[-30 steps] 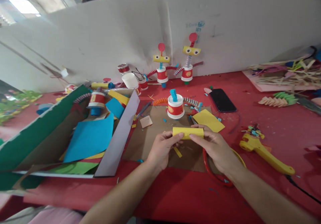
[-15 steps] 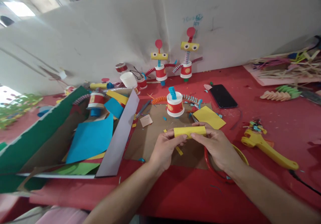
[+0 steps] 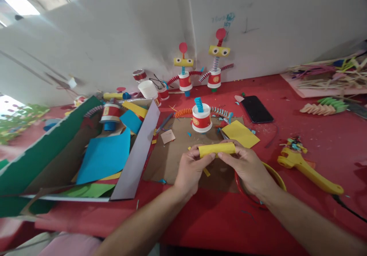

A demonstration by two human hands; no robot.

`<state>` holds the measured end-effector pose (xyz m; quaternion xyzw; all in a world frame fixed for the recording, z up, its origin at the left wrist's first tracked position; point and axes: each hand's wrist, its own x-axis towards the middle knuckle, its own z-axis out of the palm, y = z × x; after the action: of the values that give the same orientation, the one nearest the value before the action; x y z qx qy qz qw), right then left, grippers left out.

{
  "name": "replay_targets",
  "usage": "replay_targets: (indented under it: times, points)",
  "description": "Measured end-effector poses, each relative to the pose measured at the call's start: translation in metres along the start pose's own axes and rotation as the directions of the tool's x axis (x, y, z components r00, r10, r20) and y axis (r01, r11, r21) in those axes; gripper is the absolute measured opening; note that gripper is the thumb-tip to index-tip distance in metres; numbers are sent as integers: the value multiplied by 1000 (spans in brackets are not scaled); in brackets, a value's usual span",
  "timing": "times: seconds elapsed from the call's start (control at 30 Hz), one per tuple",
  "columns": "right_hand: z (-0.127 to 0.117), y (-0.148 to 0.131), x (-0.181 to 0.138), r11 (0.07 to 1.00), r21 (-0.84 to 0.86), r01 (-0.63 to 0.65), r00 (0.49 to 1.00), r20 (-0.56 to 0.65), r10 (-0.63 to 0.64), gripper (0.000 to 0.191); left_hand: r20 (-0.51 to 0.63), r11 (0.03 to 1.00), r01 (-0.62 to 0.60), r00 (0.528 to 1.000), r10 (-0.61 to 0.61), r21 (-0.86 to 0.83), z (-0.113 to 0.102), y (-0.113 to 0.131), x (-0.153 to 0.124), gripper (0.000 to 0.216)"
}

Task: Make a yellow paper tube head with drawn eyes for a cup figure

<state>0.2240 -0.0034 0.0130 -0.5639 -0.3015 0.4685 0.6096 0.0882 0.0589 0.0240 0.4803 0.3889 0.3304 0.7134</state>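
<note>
Fingers [image 3: 228, 160] around yellow roll [image 3: 217, 148] (blue paper [image 3: 104, 156] in open box [image 3: 137, 156]).

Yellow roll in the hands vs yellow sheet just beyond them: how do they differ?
Shape: the yellow roll is curled into a narrow tube; the yellow sheet is spread open, four-sided.
Support: the left hand and right hand hold the yellow roll between them; neither grips the yellow sheet, which lies on the worktop.
Shared: both are yellow and look like paper.
</note>
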Motion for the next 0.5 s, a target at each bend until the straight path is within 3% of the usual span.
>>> replay_targets:
  times: [0.27,0.5]
  points:
    - [-5,-6,3,1000,-30,7,999,-40,-9,23,-20,999,-7,1000,8,31,-5,6,4,16]
    - [-10,-6,4,1000,-11,-9,1000,9,9,20,-16,991,31,999,-34,-128,-9,9,7,16]
